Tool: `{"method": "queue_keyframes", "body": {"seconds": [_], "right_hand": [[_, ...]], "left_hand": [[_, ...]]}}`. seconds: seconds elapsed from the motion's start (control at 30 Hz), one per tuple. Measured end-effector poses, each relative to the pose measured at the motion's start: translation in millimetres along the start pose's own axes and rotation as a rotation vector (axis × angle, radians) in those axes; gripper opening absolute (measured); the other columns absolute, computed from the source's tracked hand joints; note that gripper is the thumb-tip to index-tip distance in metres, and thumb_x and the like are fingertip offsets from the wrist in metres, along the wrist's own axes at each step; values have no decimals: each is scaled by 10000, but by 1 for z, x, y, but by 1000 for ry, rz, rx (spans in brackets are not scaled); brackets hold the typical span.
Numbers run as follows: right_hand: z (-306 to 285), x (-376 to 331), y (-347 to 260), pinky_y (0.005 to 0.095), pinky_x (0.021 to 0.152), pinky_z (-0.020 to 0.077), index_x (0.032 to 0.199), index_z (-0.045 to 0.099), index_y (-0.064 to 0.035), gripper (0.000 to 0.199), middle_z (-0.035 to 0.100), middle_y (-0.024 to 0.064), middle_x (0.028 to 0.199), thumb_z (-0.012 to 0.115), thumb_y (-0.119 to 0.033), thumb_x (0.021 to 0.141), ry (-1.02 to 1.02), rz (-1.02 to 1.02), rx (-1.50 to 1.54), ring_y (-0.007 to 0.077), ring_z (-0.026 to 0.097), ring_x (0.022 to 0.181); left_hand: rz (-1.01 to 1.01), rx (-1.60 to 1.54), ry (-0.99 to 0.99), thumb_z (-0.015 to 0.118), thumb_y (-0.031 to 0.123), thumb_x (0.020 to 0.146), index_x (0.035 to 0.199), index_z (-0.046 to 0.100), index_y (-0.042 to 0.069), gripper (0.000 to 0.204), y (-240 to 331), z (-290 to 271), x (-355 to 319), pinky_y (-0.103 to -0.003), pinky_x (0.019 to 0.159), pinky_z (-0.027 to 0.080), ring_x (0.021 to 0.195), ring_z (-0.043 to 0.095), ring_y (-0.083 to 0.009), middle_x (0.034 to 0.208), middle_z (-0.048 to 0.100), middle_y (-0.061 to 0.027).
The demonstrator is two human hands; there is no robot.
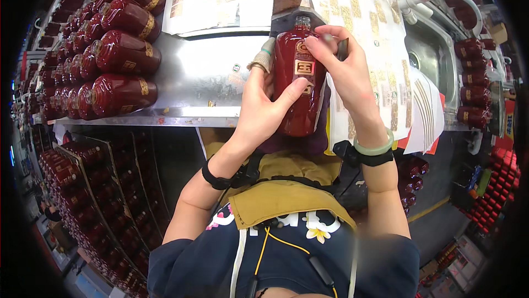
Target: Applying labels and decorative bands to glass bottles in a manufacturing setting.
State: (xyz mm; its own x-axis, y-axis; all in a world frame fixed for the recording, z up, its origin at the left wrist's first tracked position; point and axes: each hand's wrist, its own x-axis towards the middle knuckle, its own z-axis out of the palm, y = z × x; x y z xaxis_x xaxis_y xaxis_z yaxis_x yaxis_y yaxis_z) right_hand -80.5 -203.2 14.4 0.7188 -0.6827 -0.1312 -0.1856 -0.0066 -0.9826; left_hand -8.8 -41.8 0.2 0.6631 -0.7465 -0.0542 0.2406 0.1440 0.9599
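A dark red glass bottle with a clear neck stands tilted before me at the bench edge. My left hand is closed round its left side, its thumb pressed on the lower front. A beige cloth cover wraps a finger of that hand. Gold square labels and a round gold emblem run down the bottle's front. My right hand is curled by its upper right side, thumb beside the emblem. A small dark piece shows between its fingers; its kind is unclear.
Sheets of gold stickers lie on the right, others at back left. Several red bottles lie in rows on the metal bench. A sink with a white tap is at right. Bottle racks stand below left.
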Motion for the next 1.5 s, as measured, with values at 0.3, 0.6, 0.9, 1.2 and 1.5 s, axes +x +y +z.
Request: {"method": "queue_keyframes", "body": {"seconds": [0.3,0.6,0.9,1.2,1.5], "right_hand": [[2,-3,-3,186,583,331,1171,652,15,458,442,-89,793,851,-266,869,6,15,20,19,380,701],[3,-1,-2,191,597,342,1167,663,8,472,438,-84,804,853,-298,862,25,15,-13,26,386,716],[3,-2,-4,187,599,344,1168,666,5,459,449,-83,809,853,-288,866,31,12,-8,23,395,722],[-3,-33,5,171,665,352,1366,571,10,510,454,-85,810,778,-198,948,24,28,116,8,407,724],[1,-41,15,183,684,384,1449,506,14,628,467,-66,846,799,-193,932,4,16,149,25,435,752]], "left_hand": [[-2,-24,0,734,92,956,1532,321,-67,726,1,2,-2,-374,1109,469,1311,564,-221,1448,532,-175],[28,-16,4,725,87,960,1528,321,-82,717,0,1,-1,-377,1112,468,1317,560,-225,1450,528,-180],[24,-12,1,729,92,958,1531,308,-95,735,0,2,-1,-372,1117,461,1323,554,-226,1455,518,-186],[-97,-236,53,681,146,1017,1556,301,-69,694,0,-3,13,-358,1113,453,1313,543,-200,1454,532,-163],[-129,-183,5,706,169,1005,1564,284,-76,742,-1,-4,18,-364,1118,447,1316,543,-207,1442,537,-173]]}}
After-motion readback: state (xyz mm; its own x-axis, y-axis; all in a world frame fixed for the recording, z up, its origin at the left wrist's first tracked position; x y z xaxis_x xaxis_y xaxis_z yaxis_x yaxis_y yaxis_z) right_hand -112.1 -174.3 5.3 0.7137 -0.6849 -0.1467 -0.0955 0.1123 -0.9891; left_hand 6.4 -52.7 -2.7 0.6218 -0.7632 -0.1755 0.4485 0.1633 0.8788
